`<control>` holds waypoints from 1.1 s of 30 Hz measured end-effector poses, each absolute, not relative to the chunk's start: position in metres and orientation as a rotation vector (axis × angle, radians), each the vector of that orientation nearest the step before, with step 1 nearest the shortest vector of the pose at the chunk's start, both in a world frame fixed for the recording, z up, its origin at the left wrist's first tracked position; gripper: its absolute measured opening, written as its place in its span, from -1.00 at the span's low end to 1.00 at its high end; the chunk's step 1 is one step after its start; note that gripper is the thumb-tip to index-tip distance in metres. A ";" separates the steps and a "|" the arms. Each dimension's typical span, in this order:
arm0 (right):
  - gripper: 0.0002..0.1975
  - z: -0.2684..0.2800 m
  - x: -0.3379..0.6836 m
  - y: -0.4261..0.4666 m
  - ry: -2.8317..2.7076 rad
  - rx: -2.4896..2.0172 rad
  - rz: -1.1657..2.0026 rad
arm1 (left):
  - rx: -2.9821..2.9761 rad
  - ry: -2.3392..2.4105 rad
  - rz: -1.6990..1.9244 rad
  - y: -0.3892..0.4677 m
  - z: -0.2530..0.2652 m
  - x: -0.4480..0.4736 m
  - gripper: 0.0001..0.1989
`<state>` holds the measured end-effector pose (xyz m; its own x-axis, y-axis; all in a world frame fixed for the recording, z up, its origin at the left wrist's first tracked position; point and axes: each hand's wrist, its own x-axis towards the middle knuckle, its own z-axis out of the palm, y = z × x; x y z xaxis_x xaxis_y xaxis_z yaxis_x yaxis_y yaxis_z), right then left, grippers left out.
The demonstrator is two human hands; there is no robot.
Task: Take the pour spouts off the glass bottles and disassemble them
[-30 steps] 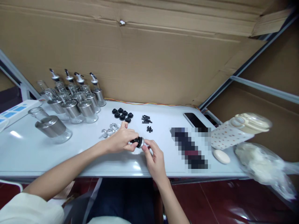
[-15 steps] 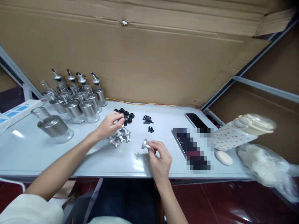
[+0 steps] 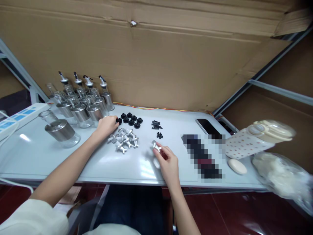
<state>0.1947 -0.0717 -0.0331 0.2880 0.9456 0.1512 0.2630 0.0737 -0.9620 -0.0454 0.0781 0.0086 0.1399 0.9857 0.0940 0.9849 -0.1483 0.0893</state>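
Observation:
At the left end of the group of black rubber stoppers [image 3: 131, 122], my left hand [image 3: 107, 126] has its fingers closed at one black rubber stopper [image 3: 119, 121]; its fingertips are partly hidden. Just in front of that hand lies a heap of silver metal pourer spouts [image 3: 124, 141]. My right hand [image 3: 168, 163] pinches a single silver pourer spout [image 3: 156, 147] between thumb and fingers, slightly above the table. Beyond it are small piles of black plastic pourer tips [image 3: 156, 125] and tiny black pieces [image 3: 159, 135].
Several glass bottles with metal sleeves [image 3: 80, 112] stand at the back left, some with pourers fitted. A power strip [image 3: 23, 116] lies at the far left. On the right are a phone [image 3: 207, 128], a pixelated object [image 3: 202, 156], a dotted bottle [image 3: 244, 143] and a plastic bag [image 3: 278, 176].
My left hand has moved left with a black rubber stopper, from the front of the group to its left end. My right hand has turned the pourer spout more upright.

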 end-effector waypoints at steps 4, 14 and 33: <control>-0.65 -0.033 0.191 -0.071 -1.430 -1.479 0.692 | 2.343 1.986 0.246 0.081 0.002 -0.044 -0.64; -0.55 -0.043 0.184 -0.072 -1.827 -1.490 0.276 | 2.233 1.699 0.321 0.080 0.018 -0.060 -0.58; -0.51 -0.029 0.156 -0.060 -1.961 -1.432 0.538 | 2.539 0.888 -0.040 0.065 0.004 -0.059 0.24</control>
